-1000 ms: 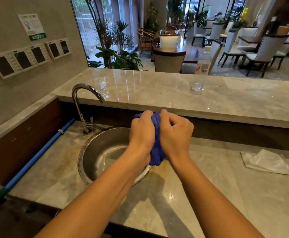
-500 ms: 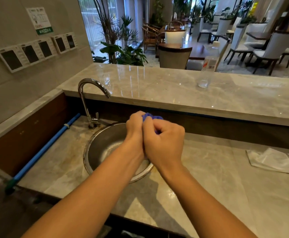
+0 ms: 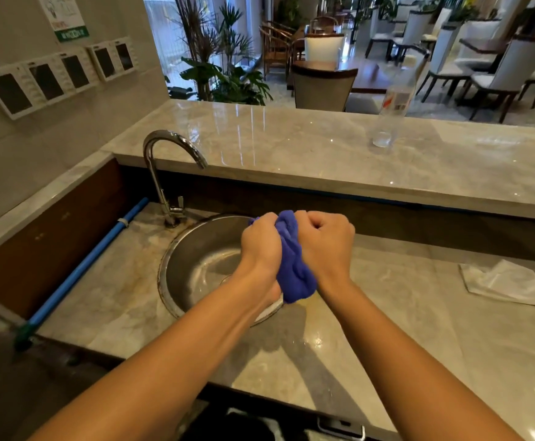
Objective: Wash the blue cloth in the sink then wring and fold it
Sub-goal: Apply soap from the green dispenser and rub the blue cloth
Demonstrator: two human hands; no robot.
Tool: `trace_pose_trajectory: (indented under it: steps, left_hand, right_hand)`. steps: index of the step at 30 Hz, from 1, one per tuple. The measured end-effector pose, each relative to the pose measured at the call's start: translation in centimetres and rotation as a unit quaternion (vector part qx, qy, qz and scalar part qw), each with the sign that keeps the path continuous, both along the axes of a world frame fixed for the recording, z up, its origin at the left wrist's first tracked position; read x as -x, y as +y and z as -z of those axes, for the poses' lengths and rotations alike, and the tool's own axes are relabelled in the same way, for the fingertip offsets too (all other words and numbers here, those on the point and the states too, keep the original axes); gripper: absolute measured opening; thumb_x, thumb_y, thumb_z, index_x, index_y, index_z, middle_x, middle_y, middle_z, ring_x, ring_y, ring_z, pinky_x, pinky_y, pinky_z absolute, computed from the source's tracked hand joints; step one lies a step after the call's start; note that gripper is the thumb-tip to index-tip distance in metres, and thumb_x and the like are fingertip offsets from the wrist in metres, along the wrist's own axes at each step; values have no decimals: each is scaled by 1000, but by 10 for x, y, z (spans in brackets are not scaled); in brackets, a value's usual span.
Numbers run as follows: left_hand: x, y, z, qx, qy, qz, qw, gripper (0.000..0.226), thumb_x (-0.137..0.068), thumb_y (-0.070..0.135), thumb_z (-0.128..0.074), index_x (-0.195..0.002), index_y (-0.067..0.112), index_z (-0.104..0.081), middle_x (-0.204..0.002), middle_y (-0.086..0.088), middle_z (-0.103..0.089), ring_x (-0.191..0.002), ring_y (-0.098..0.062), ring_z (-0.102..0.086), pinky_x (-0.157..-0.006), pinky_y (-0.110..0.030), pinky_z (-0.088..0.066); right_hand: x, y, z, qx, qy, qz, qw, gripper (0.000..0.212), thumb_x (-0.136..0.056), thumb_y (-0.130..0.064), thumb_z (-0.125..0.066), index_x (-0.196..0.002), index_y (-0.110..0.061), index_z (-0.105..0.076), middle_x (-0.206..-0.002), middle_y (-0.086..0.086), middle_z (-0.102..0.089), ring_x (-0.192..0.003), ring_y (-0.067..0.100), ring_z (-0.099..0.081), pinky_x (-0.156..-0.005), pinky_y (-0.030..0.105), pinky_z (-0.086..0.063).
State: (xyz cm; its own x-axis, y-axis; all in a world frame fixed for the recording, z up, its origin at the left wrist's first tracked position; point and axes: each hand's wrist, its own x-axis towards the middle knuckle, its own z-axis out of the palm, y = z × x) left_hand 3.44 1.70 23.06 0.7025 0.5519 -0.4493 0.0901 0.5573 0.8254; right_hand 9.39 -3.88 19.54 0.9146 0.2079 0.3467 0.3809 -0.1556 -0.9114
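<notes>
The blue cloth (image 3: 293, 265) is bunched into a thick roll between my two fists, above the right rim of the round steel sink (image 3: 196, 265). My left hand (image 3: 261, 241) grips its left side and my right hand (image 3: 323, 240) grips its right side, both with fingers curled tight. A lump of the cloth hangs down below my wrists, and a small tuft sticks out on top. The chrome faucet (image 3: 164, 173) stands at the sink's back left, with no water seen running.
A white crumpled plastic sheet (image 3: 505, 283) lies on the counter at the right. A clear plastic bottle (image 3: 392, 113) stands on the raised marble ledge (image 3: 291, 148). A blue pole (image 3: 81, 268) lies along the left wall. Chairs and plants are beyond the ledge.
My fists, pressed together half a second ago with the cloth nearly hidden, have parted again, and the cloth shows between them and hangs below. The view has shifted slightly.
</notes>
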Motion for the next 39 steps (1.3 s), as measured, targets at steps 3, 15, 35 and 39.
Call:
trace_pose_trajectory:
  steps: [3,15,35,39]
  left_hand:
    - [-9,16,-2,-38,-16,-12,999,35,-96,10,-43,-61,14,-39,-50,0,-42,-40,-7,-45,-41,-18,-38]
    - [-3,128,50,140,27,117,983,32,-94,36,-46,-94,8,-62,-84,-13,-65,-77,-27,-61,-77,-37,-49]
    - [-79,375,136,-485,152,134,851,24,-97,25,-57,-120,21,-58,-123,-3,-61,-100,-14,-60,-88,-32,-51]
    - [-110,400,158,-606,226,223,729,57,-98,18,-54,-149,8,-33,-151,-12,-35,-137,-26,-38,-112,-35,-31]
  right_hand:
    - [20,10,-2,-30,6,-12,999,46,-87,-11,-60,-44,-5,-43,-40,10,-37,-42,8,-32,-45,32,-28]
    - [-4,77,27,-202,507,-115,830,16,-88,-27,-69,-84,-12,-71,-82,7,-73,-74,23,-72,-74,36,-56]
    - [-45,231,98,-340,653,-67,673,41,-93,-13,-63,-133,-9,-57,-127,22,-67,-114,34,-66,-96,45,-54]
    - [-73,253,124,-404,642,-25,651,40,-93,-16,-64,-131,-7,-56,-125,23,-68,-116,36,-66,-104,46,-49]
